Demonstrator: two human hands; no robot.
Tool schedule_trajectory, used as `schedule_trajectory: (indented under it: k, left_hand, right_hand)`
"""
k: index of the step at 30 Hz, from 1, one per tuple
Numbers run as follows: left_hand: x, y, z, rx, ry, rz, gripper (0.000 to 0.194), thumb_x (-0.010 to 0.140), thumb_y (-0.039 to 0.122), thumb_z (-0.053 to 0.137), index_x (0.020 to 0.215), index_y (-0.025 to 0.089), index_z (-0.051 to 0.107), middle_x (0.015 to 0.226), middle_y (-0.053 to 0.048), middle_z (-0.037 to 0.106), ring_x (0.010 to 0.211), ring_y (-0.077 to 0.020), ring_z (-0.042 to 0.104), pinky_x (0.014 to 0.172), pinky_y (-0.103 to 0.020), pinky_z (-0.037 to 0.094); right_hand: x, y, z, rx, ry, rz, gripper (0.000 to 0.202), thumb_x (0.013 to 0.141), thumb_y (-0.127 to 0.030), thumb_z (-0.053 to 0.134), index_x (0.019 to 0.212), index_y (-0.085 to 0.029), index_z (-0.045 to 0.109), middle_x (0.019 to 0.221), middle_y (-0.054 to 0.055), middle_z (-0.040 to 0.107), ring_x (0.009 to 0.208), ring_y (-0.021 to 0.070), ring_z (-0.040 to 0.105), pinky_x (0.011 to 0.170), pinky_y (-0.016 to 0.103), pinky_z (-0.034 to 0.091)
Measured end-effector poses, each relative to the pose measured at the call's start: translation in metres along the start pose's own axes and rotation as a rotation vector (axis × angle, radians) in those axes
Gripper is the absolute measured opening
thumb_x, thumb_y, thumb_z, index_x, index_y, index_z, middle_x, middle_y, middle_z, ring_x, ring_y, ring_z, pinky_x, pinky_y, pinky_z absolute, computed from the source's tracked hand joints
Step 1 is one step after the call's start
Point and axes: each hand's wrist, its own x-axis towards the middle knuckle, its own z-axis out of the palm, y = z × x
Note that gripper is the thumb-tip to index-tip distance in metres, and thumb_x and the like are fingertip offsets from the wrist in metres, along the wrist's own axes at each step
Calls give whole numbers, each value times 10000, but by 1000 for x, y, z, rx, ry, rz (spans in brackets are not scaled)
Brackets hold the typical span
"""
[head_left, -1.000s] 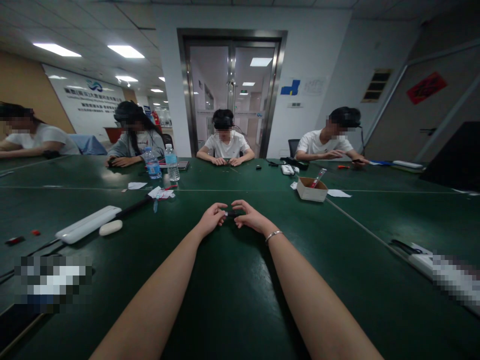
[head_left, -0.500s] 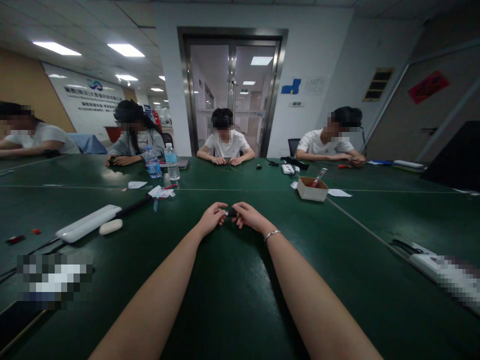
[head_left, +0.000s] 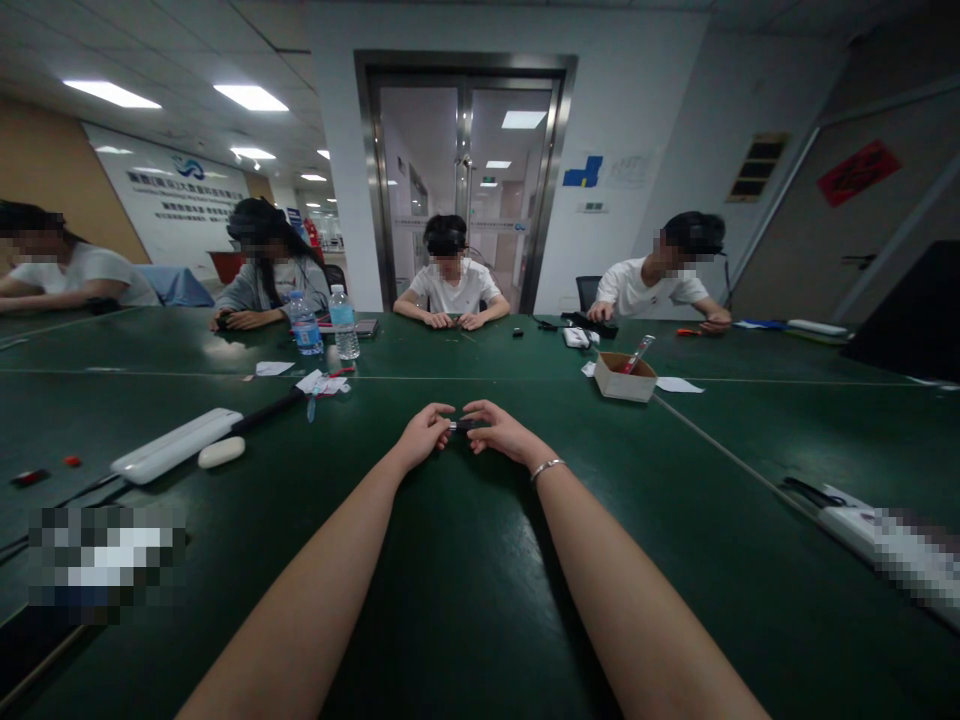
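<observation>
Over the middle of the green table (head_left: 465, 560), a small black stick with a silver end (head_left: 461, 426) lies between my two hands. My left hand (head_left: 425, 432) pinches the silver end between thumb and fingers. From the other side, my right hand (head_left: 501, 430) has its thumb and fingers about the black end, with the index finger raised above it. The stick's exact kind is too small to make out, and fingertips partly hide it. A silver bracelet circles my right wrist.
Ahead on the right stands a small cardboard box (head_left: 625, 380) with a red item in it. Two water bottles (head_left: 344, 325) are at the far left. A white device (head_left: 177, 446) and a pale oval item (head_left: 222, 453) lie nearer. Several people sit around the table.
My right hand's fingers have spread a little and shifted on the black end. My left hand stays put. The person at the far right has moved a hand leftward to the black items.
</observation>
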Motion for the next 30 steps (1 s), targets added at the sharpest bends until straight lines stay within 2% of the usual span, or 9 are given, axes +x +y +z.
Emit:
schedule_trajectory:
  k: [2, 4, 6, 8, 13, 20, 24, 27, 30]
  left_hand:
    - [0, 0, 0, -3, 1, -2, 284, 791, 242, 527, 1062, 159, 544, 696, 12, 527, 541, -82, 511, 486, -199, 430]
    - [0, 1, 1, -9, 13, -11, 278, 789, 235, 525, 1054, 152, 544, 683, 14, 525, 530, -81, 506, 478, -196, 426]
    - [0, 3, 2, -12, 26, -24, 268, 786, 225, 523, 1040, 142, 543, 666, 17, 519, 514, -79, 497, 467, -193, 418]
    - [-1, 4, 3, -8, 26, -31, 259, 788, 223, 519, 1031, 138, 544, 655, 19, 514, 509, -79, 495, 464, -192, 416]
    - [-3, 6, 3, 57, -19, -22, 238, 824, 253, 466, 1016, 145, 554, 630, 20, 513, 505, -81, 492, 455, -185, 411]
    - [-5, 9, 4, 149, -52, -35, 311, 862, 382, 408, 1012, 152, 555, 512, 40, 499, 395, -72, 426, 382, -165, 333]
    - [-5, 7, 4, 138, -18, -12, 330, 851, 453, 419, 945, 164, 547, 473, 49, 493, 361, -71, 402, 366, -163, 299]
    - [-4, 5, 4, 101, -9, 5, 323, 831, 483, 450, 888, 172, 515, 503, 48, 507, 385, -71, 430, 388, -166, 329]
    - [-4, 5, 3, 45, -49, 14, 308, 805, 467, 501, 866, 165, 523, 577, 30, 529, 465, -81, 487, 448, -186, 388]
  right_hand:
    - [1, 1, -1, 31, 13, 13, 349, 778, -103, 660, 1055, -182, 463, 866, 19, 579, 525, 83, 608, 492, 193, 547]
    - [3, 2, -1, 4, 42, 61, 202, 863, -205, 583, 1023, -160, 469, 763, 21, 582, 492, 95, 598, 453, 192, 532]
    - [5, 3, 0, -41, 53, 85, 135, 907, -250, 516, 985, -144, 486, 677, 21, 580, 467, 101, 584, 419, 182, 512]
    - [5, 4, -1, -50, 39, 67, 127, 887, -212, 546, 986, -144, 503, 643, 6, 572, 472, 99, 579, 431, 180, 513]
    - [0, 3, -2, 28, -32, -17, 294, 767, -80, 643, 1027, -156, 528, 698, -19, 562, 510, 82, 572, 496, 195, 533]
    - [-3, 1, -3, 38, -56, -21, 291, 728, -91, 684, 990, -146, 570, 783, 0, 579, 533, 65, 572, 517, 186, 538]
    - [-2, 3, -4, 31, -55, -19, 279, 732, -74, 670, 982, -149, 571, 808, 7, 593, 552, 73, 587, 541, 196, 551]
    - [1, 6, -3, -49, -34, -14, 259, 720, -53, 671, 946, -139, 579, 845, 21, 610, 545, 70, 589, 523, 186, 549]
    - [5, 8, -1, -207, -15, -16, 232, 711, -56, 682, 906, -129, 580, 867, 34, 625, 498, 54, 564, 444, 155, 505]
